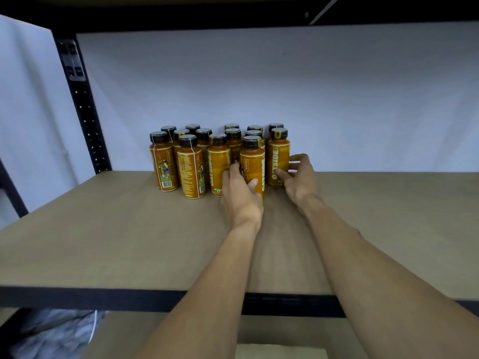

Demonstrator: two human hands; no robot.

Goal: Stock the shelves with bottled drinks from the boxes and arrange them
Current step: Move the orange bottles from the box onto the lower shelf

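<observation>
The job looks partly done: a cluster of orange bottles [190, 167] with dark caps stands upright near the back of the shelf [103, 229], roughly in the middle, packed about three deep in uneven rows. Their labels face different ways, so the arranging is not finished. The left hand [239, 193] grips the front bottle [252, 164], fingers curled round its left side and thumb pressed on its front. The right hand [302, 180] holds the end bottle [278, 156] at the right of the cluster, thumb on the label and fingers bent round the far side. Both bottles stand on the board, just beside each other and touching their neighbours, so the step in hand seems to be settling them into the front row. Wide stretches of the shelf to the left and right of the cluster hold nothing, which suggests much stocking is left. A pale cardboard shape [281, 351] shows at the bottom edge below the shelf; whether it is a box with more bottles cannot be told.
</observation>
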